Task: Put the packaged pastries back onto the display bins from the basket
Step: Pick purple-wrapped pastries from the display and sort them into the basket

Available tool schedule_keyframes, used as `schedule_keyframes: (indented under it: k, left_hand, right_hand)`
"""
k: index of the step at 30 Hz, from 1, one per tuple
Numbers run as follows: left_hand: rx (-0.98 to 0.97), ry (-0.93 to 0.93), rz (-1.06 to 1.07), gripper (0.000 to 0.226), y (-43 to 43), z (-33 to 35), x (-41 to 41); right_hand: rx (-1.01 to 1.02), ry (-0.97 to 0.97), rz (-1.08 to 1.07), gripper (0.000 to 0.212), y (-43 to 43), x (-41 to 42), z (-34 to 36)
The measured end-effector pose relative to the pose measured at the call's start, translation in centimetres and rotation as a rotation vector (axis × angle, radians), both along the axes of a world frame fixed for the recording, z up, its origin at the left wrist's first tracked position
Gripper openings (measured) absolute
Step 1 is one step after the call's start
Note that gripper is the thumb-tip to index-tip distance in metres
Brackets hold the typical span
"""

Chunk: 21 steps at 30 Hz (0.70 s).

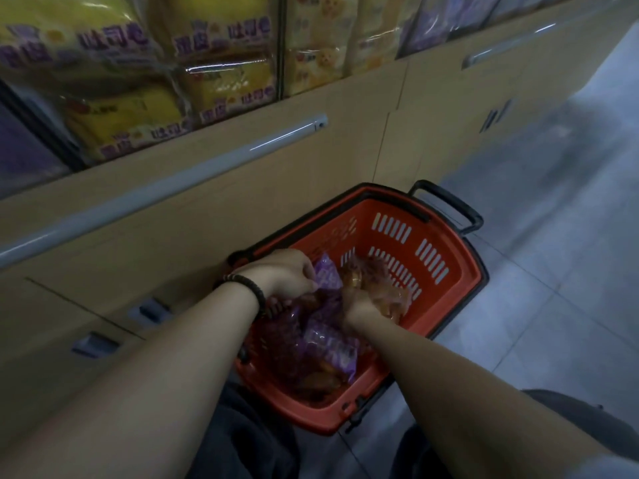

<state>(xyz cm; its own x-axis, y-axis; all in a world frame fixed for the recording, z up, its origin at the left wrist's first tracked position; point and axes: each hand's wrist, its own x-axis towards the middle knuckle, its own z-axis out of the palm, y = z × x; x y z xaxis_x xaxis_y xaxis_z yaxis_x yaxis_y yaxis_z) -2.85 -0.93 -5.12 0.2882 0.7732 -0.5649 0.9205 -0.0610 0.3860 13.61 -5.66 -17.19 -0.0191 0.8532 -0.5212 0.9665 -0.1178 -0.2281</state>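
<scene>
Slippage is the risk — left hand [287,274] pinches a purple pack [327,276] by its film near the basket's [449,236] left rim; right hand's [363,304] fingers are buried, grip unclear.

A shop: display bins [221,63] of packaged bread and a red shopping basket [449,271] on the tiled floor [570,254]

Both arms reach down, the left hand [287,273] and right hand [359,303] nearly touching, fingers curled.
</scene>
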Motion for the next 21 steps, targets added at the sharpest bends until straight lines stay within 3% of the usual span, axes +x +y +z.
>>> schedule_keyframes:
  k: [7,13,15,19,21]
  left_hand:
    - [-0.191,-0.02,0.118,0.029,-0.1,0.5,-0.6]
    - [-0.614,-0.543,0.528,0.064,-1.3,2.0,-0.4]
    - [-0.622,-0.727,0.608,0.076,-1.1,1.9,0.1]
    - [-0.404,-0.715,0.581,0.038,-1.3,1.6,0.4]
    - [-0.373,-0.676,0.623,0.033,-1.2,1.0,-0.1]
  right_hand:
    - [0.186,0.256,-0.145,0.031,1.9,2.0,5.1]
    - [0.592,0.447,-0.249,0.033,-0.5,2.7,11.0]
    - [0.691,0.535,-0.211,0.032,-2.4,2.0,11.1]
    - [0.636,0.711,-0.103,0.038,-4.9,2.1,10.8]
    - [0.59,0.733,-0.094,0.035,-4.9,2.5,10.4]
